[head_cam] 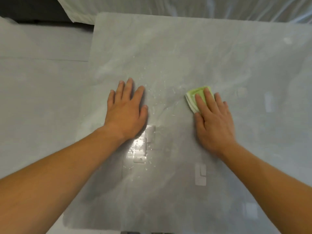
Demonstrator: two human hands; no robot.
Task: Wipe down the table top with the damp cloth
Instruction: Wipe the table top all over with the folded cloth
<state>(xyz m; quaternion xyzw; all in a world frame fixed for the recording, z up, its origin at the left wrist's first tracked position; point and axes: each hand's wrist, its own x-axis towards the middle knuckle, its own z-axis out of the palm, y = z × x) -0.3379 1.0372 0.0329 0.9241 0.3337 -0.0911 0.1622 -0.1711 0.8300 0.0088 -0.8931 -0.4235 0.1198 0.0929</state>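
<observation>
A glossy grey marble-look table top fills most of the view. Water droplets and wet streaks lie between my two hands. My right hand presses flat on a folded light-green cloth, whose far left corner sticks out past my fingertips. My left hand rests flat on the table with fingers spread and nothing under it, to the left of the wet patch.
The table's left edge runs down the view, with pale grey floor beyond it. White fabric lies past the far edge, and a dark patch sits at the top left. Ceiling-light reflections glare near my left wrist.
</observation>
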